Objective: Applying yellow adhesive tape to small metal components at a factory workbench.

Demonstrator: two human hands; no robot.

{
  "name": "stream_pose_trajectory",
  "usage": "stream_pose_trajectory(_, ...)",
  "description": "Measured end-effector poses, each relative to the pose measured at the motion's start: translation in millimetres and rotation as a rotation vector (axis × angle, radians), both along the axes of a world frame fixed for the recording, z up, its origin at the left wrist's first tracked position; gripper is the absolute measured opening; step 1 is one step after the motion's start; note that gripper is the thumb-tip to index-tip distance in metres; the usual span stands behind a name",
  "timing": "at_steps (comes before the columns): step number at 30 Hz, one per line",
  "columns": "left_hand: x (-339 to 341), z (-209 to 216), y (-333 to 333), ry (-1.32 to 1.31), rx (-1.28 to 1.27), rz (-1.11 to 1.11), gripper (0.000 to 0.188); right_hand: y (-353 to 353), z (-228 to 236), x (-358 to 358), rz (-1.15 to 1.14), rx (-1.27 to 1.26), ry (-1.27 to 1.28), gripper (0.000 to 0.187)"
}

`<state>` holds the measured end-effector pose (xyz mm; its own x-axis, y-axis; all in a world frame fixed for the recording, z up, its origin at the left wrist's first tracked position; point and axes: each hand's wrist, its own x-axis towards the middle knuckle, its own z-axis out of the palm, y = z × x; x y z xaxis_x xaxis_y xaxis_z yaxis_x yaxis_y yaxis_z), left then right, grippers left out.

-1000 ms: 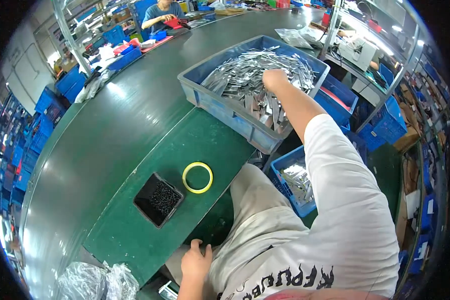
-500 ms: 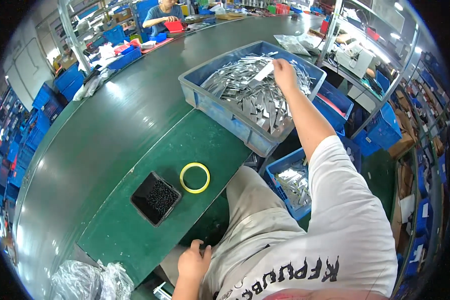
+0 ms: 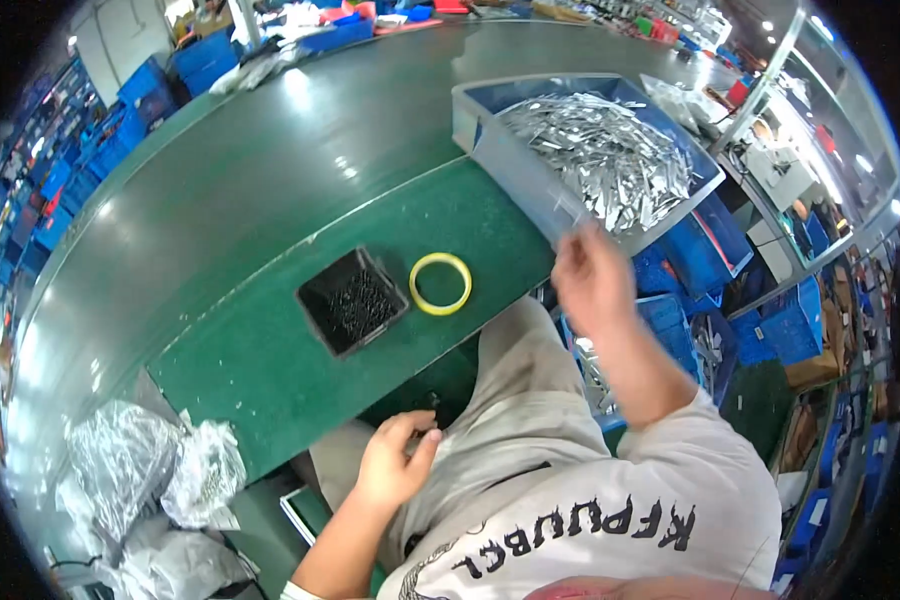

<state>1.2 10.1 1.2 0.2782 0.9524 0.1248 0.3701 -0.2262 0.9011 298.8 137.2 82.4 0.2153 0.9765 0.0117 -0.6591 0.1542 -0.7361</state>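
Observation:
My right hand (image 3: 592,282) is blurred in mid-air just in front of the blue bin (image 3: 490,150), which is heaped with silvery packets (image 3: 610,165). It is shut on one small pale packet (image 3: 570,208) sticking up from the fingers. My left hand (image 3: 395,460) rests low by my lap at the near edge of the green mat (image 3: 260,380), fingers loosely curled and apart, with nothing seen in it. On the mat stand a black tray of small dark parts (image 3: 352,300) and a yellow tape ring (image 3: 440,283).
A wide dark-green conveyor belt (image 3: 270,150) curves behind the mat. Crumpled clear plastic bags (image 3: 140,470) lie at the lower left. Blue crates (image 3: 675,320) holding more packets sit below the bin at my right. Stacked blue bins line the far edges.
My right hand has lifted a packet out of the blue bin and pulled back toward my body. The view has swung right and closer. My left hand stays near the mat's edge.

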Motion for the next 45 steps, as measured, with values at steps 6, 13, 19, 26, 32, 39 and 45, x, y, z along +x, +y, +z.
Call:
stream_pose_trajectory(6, 4.1, -3.9, -2.4, -0.591, -0.037, 0.007, 0.062, -90.5, -75.0, -82.8, 0.656, -0.517, 0.197, 0.006)
stream_pose_trajectory(13, 7.3, 5.8, -10.9, -0.902, -0.212, 0.373, 0.032, -90.7, -86.7, -100.6, 1.190, -0.501, -0.170, 0.016)
stream_pose_trajectory(19, 2.1, 12.5, -3.3, -0.873, -0.581, 0.439, 0.033, -37.1, -49.6, -76.0, 0.763, -0.081, -0.818, 0.019)
stream_pose_trajectory(26, 12.8, 4.1, -8.5, -0.689, -0.516, 0.184, 0.019, 10.8, -73.8, -69.9, 0.045, 0.446, -1.847, 0.024)
stream_pose_trajectory(32, 11.0, 3.7, -13.0, -0.771, -0.459, 0.164, 0.016, -16.4, -85.3, -46.8, 0.158, 0.415, -1.822, 0.009)
stream_pose_trajectory(39, 10.0, 11.7, -12.9, -0.868, -0.626, 0.209, 0.020, -74.8, -99.6, -46.0, 0.319, 0.848, -1.253, 0.014)
stream_pose_trajectory(45, 16.4, 19.6, -23.6, -0.970, -0.633, 0.044, 0.028, -86.9, -102.2, -68.4, 0.482, 0.857, -1.076, 0.029)
